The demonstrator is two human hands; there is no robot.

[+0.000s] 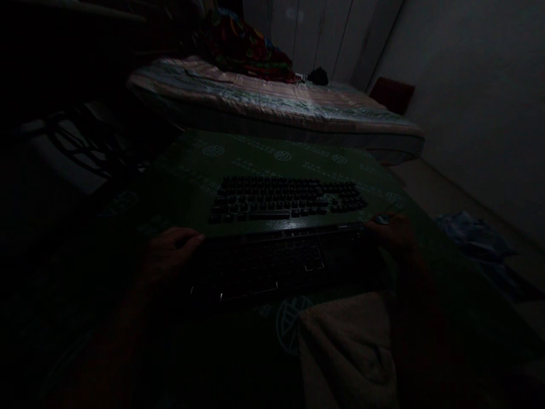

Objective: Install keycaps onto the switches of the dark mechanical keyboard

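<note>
The room is very dark. A black keyboard base (259, 264), its keycaps off, lies on the green table in front of me. Just beyond it, black keycaps (268, 196) are set out in rows in a keyboard's layout, with a few gaps. My left hand (174, 250) is curled at the base's left end, thumb and fingers against its edge. At the base's upper right corner, my right hand (394, 232) is closed around a small thin tool (383, 218) with a pale part; its kind is too dark to make out. Both forearms fade into shadow.
A beige cloth (349, 346) lies at the table's near side. The green patterned table top (251, 149) reaches to a bed (272, 102) with a colourful blanket (251, 51). Bluish fabric (472, 233) lies on the floor at right. A dark lattice-like object (80, 142) stands at left.
</note>
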